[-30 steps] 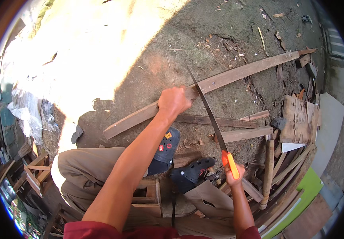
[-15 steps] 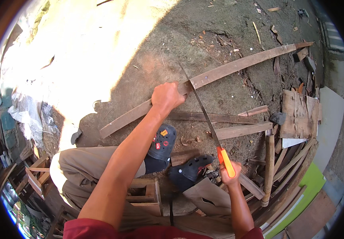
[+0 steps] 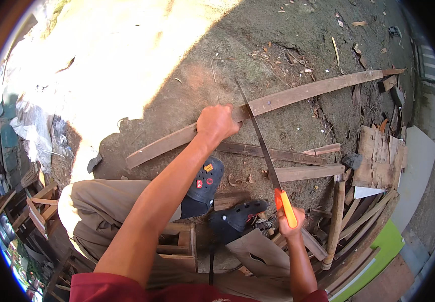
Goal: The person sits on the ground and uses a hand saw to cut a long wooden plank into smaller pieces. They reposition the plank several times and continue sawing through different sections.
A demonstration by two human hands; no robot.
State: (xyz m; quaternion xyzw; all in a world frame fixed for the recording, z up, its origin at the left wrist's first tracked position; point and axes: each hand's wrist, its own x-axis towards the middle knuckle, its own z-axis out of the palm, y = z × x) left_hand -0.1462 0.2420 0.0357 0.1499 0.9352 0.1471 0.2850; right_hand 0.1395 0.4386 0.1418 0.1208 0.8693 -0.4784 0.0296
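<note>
A long, weathered wooden plank (image 3: pixel 308 92) runs from the lower left to the upper right, raised over other wood. My left hand (image 3: pixel 216 123) is wrapped round it left of its middle. Just right of that hand, the thin blade of a handsaw (image 3: pixel 261 136) crosses the plank, its tip pointing away from me. The saw has an orange and yellow handle, and my right hand (image 3: pixel 291 222) is closed round it. Beneath the plank a darker strip of wood (image 3: pixel 273 152) lies on the ground. My left clog (image 3: pixel 206 183) is close below the plank.
Short wood offcuts (image 3: pixel 308 172) lie right of the saw. A pile of sticks and boards (image 3: pixel 363 221), with a green panel (image 3: pixel 378 259), fills the lower right. Clear plastic sheeting (image 3: pixel 33 136) lies at the left. A small wooden frame (image 3: pixel 179 246) stands between my legs.
The view has shifted slightly, so the plank and saw sit a little lower and further right in the picture. Both hands keep their grips, and the blade stays across the plank.
</note>
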